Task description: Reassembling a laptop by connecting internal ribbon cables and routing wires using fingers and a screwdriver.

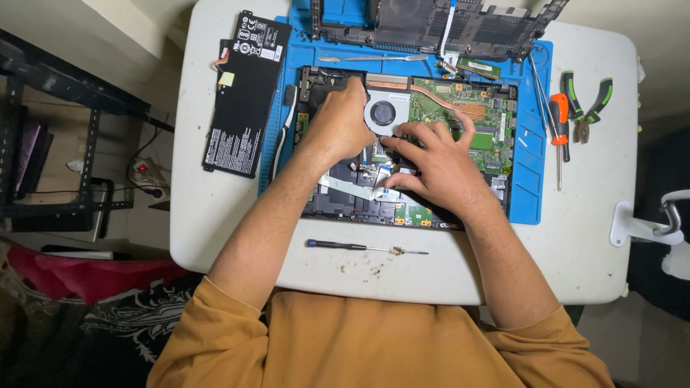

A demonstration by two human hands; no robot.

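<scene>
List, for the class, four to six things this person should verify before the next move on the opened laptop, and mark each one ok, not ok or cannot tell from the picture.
1. Battery out of the opened laptop: ok, it lies apart on the white table, left of the blue mat.
2. Both hands on the work: ok, left hand and right hand rest beside the cooling fan.
3. Fan screws removed: cannot tell, fingers cover them.
4. Ribbon cable unplugged: cannot tell.
5. Blue-handled screwdriver within reach: ok, on the table's near edge.
6. Table clean: not ok, crumbs lie near the screwdriver tip.
</scene>
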